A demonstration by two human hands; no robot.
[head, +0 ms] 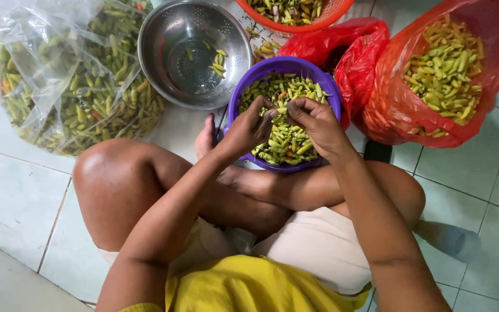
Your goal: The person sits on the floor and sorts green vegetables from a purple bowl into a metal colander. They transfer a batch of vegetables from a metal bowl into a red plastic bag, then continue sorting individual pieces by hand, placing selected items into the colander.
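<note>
Both of our hands are working over the purple bowl (331, 97) of small green chilies between our knees: the left hand (248, 128) and the right hand (317, 120) are pinching one chili (280, 110) together, fingertips closed on it just above the heap. We are judging it light, slender, glossy and a bit slippery, easily snapped, so best gripped near the stem end. Around us are sitting a steel colander (168, 43), a clear bag (41, 69) and a red bag (399, 110) of chilies.

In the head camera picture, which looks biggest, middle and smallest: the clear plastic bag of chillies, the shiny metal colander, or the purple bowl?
1. Clear plastic bag of green chillies, clearly largest.
2. Shiny round metal colander.
3. Round purple plastic bowl, which looks only slightly smaller and is partly covered by the hands, so these two are close.
</note>
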